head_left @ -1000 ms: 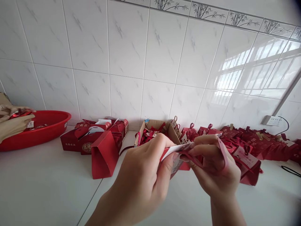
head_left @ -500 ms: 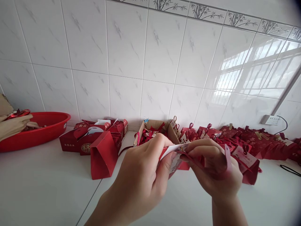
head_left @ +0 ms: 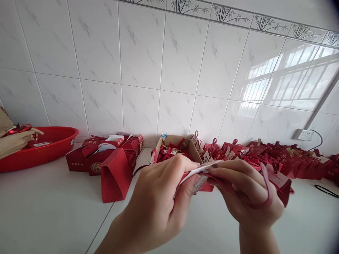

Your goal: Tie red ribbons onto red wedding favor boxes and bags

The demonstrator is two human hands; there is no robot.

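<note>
Held up over the table, a red gift box (head_left: 201, 184) with a white edge at its top is pinched between the thumb and fingers of my left hand (head_left: 161, 197). Most of the box is hidden behind that hand. My right hand (head_left: 249, 187) meets it at the top edge, its fingertips closed on a dark red ribbon (head_left: 267, 181) whose loose end loops over the back of the hand. Behind the hands is a cardboard box (head_left: 194, 150) of red ribbons and tags. A plain red folded box (head_left: 115, 176) stands to the left.
Red handled boxes (head_left: 82, 158) sit at the left, beside a red basin (head_left: 55, 148) where a gloved hand (head_left: 19, 141) of another person reaches in. Rows of red gift boxes (head_left: 296, 158) line the tiled wall at right. A black cord loop (head_left: 327, 191) lies on the table.
My right hand has shifted slightly to the right, drawing the ribbon along, and its fingers lie flatter. My left hand stays almost in place. The gloved hand at the basin has moved a little.
</note>
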